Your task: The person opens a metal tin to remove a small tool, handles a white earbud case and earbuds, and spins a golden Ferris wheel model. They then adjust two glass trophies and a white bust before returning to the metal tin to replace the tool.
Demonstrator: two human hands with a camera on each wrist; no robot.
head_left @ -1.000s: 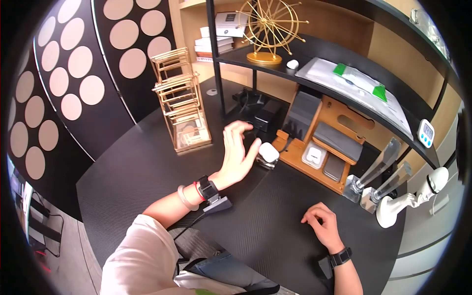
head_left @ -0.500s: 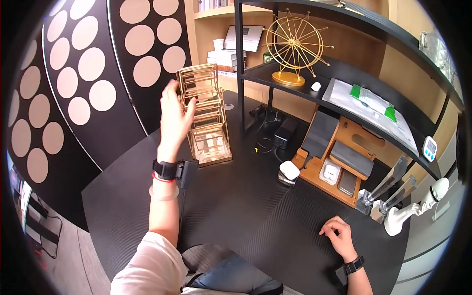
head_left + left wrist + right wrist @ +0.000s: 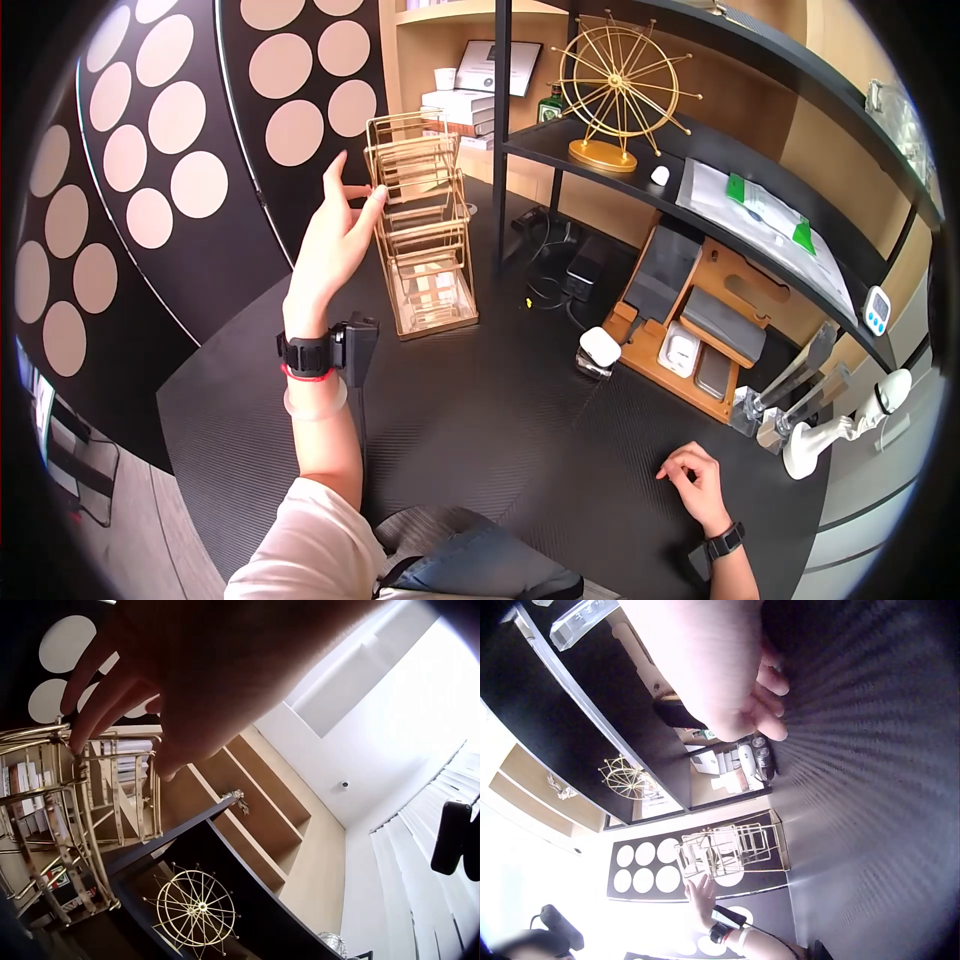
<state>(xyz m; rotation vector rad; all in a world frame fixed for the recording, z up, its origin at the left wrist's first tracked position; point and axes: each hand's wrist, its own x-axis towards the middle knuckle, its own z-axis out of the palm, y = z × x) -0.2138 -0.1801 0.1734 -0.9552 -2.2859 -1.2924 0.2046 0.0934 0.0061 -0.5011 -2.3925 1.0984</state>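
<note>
My left hand (image 3: 332,240) is raised at the left side of the tall gold wire rack (image 3: 437,326), fingers extended and spread. Its thumb tip overlaps the rack's upper left edge; whether it touches cannot be told. In the left wrist view the fingers of the left hand (image 3: 187,682) reach over the rack's rods, with nothing gripped. The rack stands upright on the black table. Near the table's front right, my right hand (image 3: 699,490) rests with fingers loosely curled, holding nothing. The right wrist view shows the right hand (image 3: 712,671) low over the dark surface.
A white rounded case (image 3: 600,347) sits on a small stand beside the wooden organizer (image 3: 640,352). Behind are a black shelf with a gold wheel ornament (image 3: 603,155), a black box (image 3: 586,268) and cables. Clear blocks and a white figure (image 3: 803,452) stand at right.
My left hand has moved left from beside the white case to the gold rack, then slightly lower at its side with the fingers spreading. The right hand stays on the table; the head view has shifted.
</note>
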